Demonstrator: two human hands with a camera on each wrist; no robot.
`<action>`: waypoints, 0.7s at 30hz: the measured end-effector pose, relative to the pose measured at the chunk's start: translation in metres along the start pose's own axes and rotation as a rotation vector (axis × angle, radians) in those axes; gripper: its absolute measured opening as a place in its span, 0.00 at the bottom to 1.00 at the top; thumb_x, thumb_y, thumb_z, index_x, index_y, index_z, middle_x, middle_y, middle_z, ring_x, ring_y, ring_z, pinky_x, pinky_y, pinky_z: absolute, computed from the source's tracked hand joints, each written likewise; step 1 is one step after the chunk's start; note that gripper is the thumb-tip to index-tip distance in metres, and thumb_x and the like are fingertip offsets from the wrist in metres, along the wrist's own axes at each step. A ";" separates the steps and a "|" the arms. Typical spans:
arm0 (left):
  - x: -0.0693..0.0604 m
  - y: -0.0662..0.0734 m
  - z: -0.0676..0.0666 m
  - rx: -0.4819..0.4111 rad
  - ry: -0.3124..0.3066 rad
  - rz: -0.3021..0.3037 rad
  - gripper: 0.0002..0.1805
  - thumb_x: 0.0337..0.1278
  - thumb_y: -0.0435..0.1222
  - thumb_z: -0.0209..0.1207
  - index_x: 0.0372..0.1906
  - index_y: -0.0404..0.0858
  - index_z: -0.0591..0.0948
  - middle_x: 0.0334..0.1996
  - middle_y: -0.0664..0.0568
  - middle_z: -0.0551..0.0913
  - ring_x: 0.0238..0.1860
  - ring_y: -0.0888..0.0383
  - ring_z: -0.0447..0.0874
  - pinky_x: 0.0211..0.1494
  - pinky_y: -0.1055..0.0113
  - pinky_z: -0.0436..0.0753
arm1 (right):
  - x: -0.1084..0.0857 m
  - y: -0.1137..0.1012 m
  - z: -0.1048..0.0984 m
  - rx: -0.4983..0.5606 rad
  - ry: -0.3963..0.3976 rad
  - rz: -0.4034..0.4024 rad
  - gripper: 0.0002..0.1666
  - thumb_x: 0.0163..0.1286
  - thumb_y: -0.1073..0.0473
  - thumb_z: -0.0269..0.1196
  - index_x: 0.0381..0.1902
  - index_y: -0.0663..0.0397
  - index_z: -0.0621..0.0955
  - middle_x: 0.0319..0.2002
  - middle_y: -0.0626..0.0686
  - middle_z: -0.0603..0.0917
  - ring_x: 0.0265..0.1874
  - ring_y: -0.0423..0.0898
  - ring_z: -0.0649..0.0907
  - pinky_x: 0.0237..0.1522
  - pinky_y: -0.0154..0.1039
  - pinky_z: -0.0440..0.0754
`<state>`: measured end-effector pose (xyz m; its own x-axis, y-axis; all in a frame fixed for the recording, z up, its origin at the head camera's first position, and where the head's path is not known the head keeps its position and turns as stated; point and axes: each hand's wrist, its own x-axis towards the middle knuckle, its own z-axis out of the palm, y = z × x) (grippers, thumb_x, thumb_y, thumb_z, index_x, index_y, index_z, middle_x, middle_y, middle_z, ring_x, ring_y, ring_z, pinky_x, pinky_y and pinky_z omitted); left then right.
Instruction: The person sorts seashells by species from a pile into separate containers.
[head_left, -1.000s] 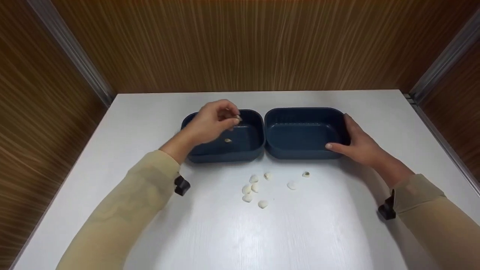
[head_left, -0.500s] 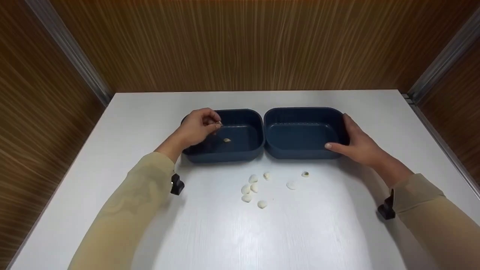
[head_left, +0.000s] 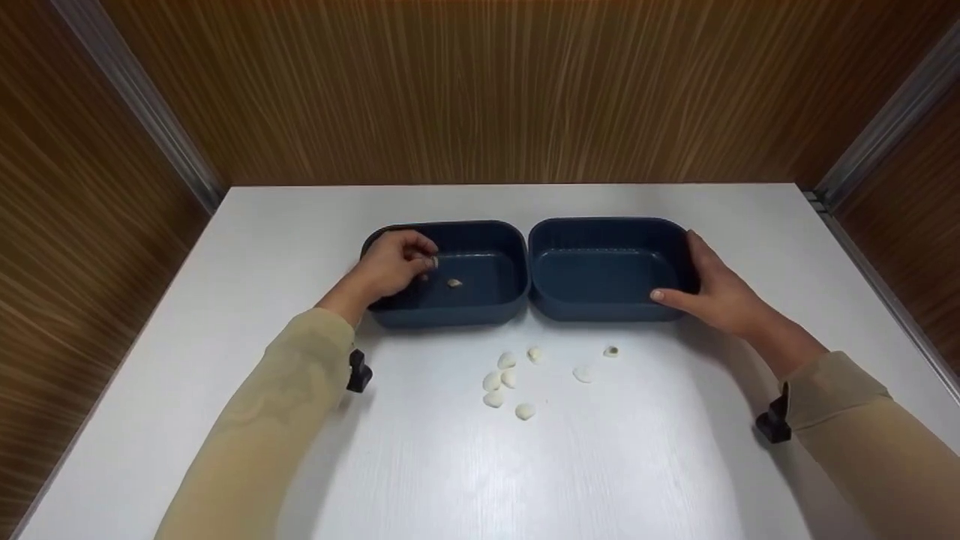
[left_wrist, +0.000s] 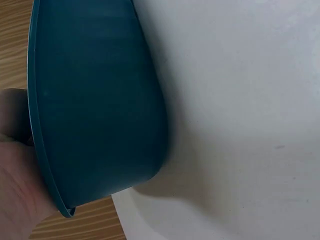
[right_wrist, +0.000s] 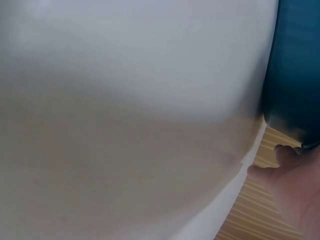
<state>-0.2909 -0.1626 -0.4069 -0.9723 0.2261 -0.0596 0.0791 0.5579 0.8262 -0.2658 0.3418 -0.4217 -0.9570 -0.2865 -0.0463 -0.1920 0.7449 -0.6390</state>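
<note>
In the head view my left hand [head_left: 394, 262] is lowered into the left dark blue container [head_left: 480, 311], pinching a small shell [head_left: 434, 262] between thumb and fingers. On that container's floor lies another small shell [head_left: 454, 283]. My right hand [head_left: 720, 289] holds the right end of the other dark blue container [head_left: 607, 307], its thumb at the front rim and its fingers along the outer side. The left wrist view shows the left container's outer wall [left_wrist: 100, 110] hiding most of that hand. Several white shells [head_left: 493, 381] are scattered on the table in front of both containers.
The two containers stand side by side on a white table [head_left: 570, 472]. One shell with a dark opening [head_left: 612, 351] lies in front of the right container. Wood-patterned panels [head_left: 510, 90] rise behind the table and along both sides.
My left hand has moved left and down into the left container, the pinched shell going with it. My right hand stays on the right container. The shells on the table have not moved.
</note>
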 end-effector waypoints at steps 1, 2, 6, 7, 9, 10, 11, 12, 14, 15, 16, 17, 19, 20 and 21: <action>0.000 0.000 0.000 0.003 0.000 -0.008 0.13 0.76 0.28 0.60 0.59 0.32 0.83 0.42 0.44 0.87 0.42 0.51 0.87 0.47 0.64 0.81 | 0.000 0.000 0.000 0.000 -0.002 0.004 0.73 0.72 0.37 0.70 0.86 0.56 0.31 0.86 0.63 0.34 0.84 0.65 0.40 0.79 0.70 0.43; -0.001 0.000 -0.001 0.003 0.000 -0.014 0.14 0.76 0.28 0.60 0.61 0.31 0.83 0.43 0.43 0.87 0.43 0.51 0.88 0.48 0.64 0.81 | 0.000 0.000 0.000 -0.001 -0.005 0.008 0.73 0.72 0.37 0.70 0.86 0.55 0.31 0.86 0.63 0.34 0.84 0.65 0.39 0.79 0.70 0.43; -0.003 0.006 -0.003 0.005 0.016 -0.001 0.15 0.76 0.27 0.59 0.62 0.31 0.83 0.44 0.43 0.87 0.44 0.52 0.88 0.50 0.62 0.82 | 0.000 -0.001 0.000 -0.006 -0.010 0.019 0.73 0.72 0.36 0.69 0.86 0.54 0.31 0.86 0.62 0.34 0.84 0.65 0.39 0.79 0.70 0.43; -0.003 0.008 -0.004 -0.002 0.020 0.011 0.15 0.76 0.27 0.59 0.62 0.31 0.83 0.45 0.43 0.87 0.44 0.52 0.87 0.50 0.62 0.82 | 0.000 -0.001 0.000 -0.007 -0.009 0.018 0.73 0.72 0.36 0.70 0.86 0.53 0.31 0.86 0.62 0.34 0.84 0.65 0.40 0.79 0.70 0.43; -0.005 0.015 -0.005 -0.020 0.027 0.043 0.15 0.77 0.28 0.59 0.62 0.31 0.83 0.45 0.43 0.87 0.45 0.50 0.88 0.51 0.61 0.83 | 0.000 -0.001 0.000 -0.010 -0.008 0.018 0.73 0.72 0.36 0.70 0.86 0.52 0.31 0.86 0.62 0.35 0.84 0.65 0.40 0.79 0.70 0.44; -0.006 0.019 -0.005 -0.029 0.027 0.061 0.15 0.77 0.28 0.59 0.62 0.32 0.83 0.46 0.43 0.87 0.46 0.49 0.88 0.52 0.60 0.83 | 0.001 -0.002 -0.001 -0.009 -0.007 0.015 0.73 0.72 0.36 0.70 0.86 0.52 0.31 0.86 0.62 0.35 0.84 0.65 0.40 0.79 0.71 0.44; -0.007 0.023 -0.004 -0.034 0.026 0.081 0.15 0.77 0.28 0.59 0.62 0.33 0.83 0.46 0.43 0.86 0.47 0.49 0.88 0.52 0.60 0.84 | 0.000 -0.002 -0.001 -0.010 -0.008 0.015 0.72 0.72 0.36 0.69 0.86 0.52 0.31 0.86 0.62 0.35 0.84 0.65 0.40 0.79 0.70 0.44; -0.007 0.028 -0.003 -0.040 0.022 0.101 0.14 0.77 0.28 0.59 0.62 0.33 0.83 0.46 0.43 0.86 0.47 0.49 0.88 0.53 0.60 0.84 | 0.000 -0.002 -0.001 -0.011 -0.010 0.013 0.72 0.72 0.36 0.69 0.86 0.53 0.31 0.86 0.63 0.35 0.84 0.65 0.40 0.79 0.70 0.44; -0.010 0.040 -0.001 -0.048 0.013 0.135 0.14 0.77 0.29 0.60 0.61 0.35 0.84 0.46 0.44 0.85 0.46 0.50 0.87 0.53 0.61 0.84 | 0.000 -0.002 -0.002 -0.015 -0.015 0.016 0.72 0.72 0.36 0.69 0.86 0.54 0.31 0.86 0.63 0.34 0.84 0.65 0.40 0.79 0.70 0.44; -0.011 0.046 0.001 -0.045 0.008 0.154 0.14 0.77 0.30 0.60 0.61 0.36 0.84 0.46 0.45 0.86 0.46 0.51 0.87 0.52 0.61 0.84 | 0.000 -0.003 -0.002 -0.018 -0.019 0.019 0.72 0.73 0.35 0.68 0.86 0.54 0.31 0.86 0.63 0.34 0.84 0.65 0.40 0.79 0.70 0.44; -0.012 0.052 0.004 -0.043 0.000 0.171 0.14 0.77 0.30 0.60 0.61 0.37 0.84 0.46 0.46 0.86 0.45 0.52 0.86 0.51 0.62 0.84 | 0.000 -0.003 -0.002 -0.021 -0.021 0.022 0.72 0.73 0.35 0.68 0.86 0.55 0.31 0.86 0.63 0.34 0.84 0.65 0.40 0.79 0.70 0.44; -0.014 0.058 0.007 -0.048 -0.012 0.189 0.13 0.77 0.30 0.61 0.60 0.37 0.85 0.46 0.46 0.86 0.43 0.54 0.86 0.49 0.62 0.85 | 0.001 -0.004 -0.003 -0.026 -0.025 0.030 0.72 0.73 0.34 0.68 0.86 0.55 0.31 0.86 0.63 0.34 0.84 0.65 0.39 0.79 0.70 0.44; -0.017 0.070 0.016 -0.059 -0.035 0.228 0.13 0.76 0.30 0.61 0.59 0.36 0.85 0.46 0.46 0.86 0.42 0.55 0.86 0.47 0.63 0.85 | 0.002 -0.005 -0.003 -0.034 -0.029 0.040 0.72 0.73 0.34 0.67 0.86 0.54 0.30 0.86 0.63 0.33 0.84 0.65 0.39 0.79 0.70 0.44; -0.018 0.075 0.021 -0.065 -0.050 0.247 0.12 0.76 0.29 0.62 0.58 0.36 0.85 0.45 0.46 0.87 0.42 0.55 0.86 0.47 0.64 0.85 | 0.002 -0.005 -0.003 -0.036 -0.030 0.041 0.72 0.73 0.34 0.67 0.86 0.54 0.30 0.86 0.63 0.33 0.84 0.66 0.39 0.79 0.70 0.44; -0.019 0.080 0.027 -0.068 -0.066 0.268 0.12 0.75 0.29 0.62 0.58 0.35 0.86 0.45 0.46 0.87 0.42 0.56 0.86 0.46 0.64 0.85 | 0.003 -0.005 -0.003 -0.039 -0.030 0.042 0.72 0.73 0.33 0.67 0.86 0.54 0.30 0.86 0.64 0.33 0.84 0.66 0.39 0.79 0.70 0.44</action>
<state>-0.2602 -0.1003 -0.3547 -0.9021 0.4109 0.1316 0.3143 0.4168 0.8529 -0.2680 0.3389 -0.4162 -0.9574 -0.2725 -0.0960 -0.1610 0.7791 -0.6059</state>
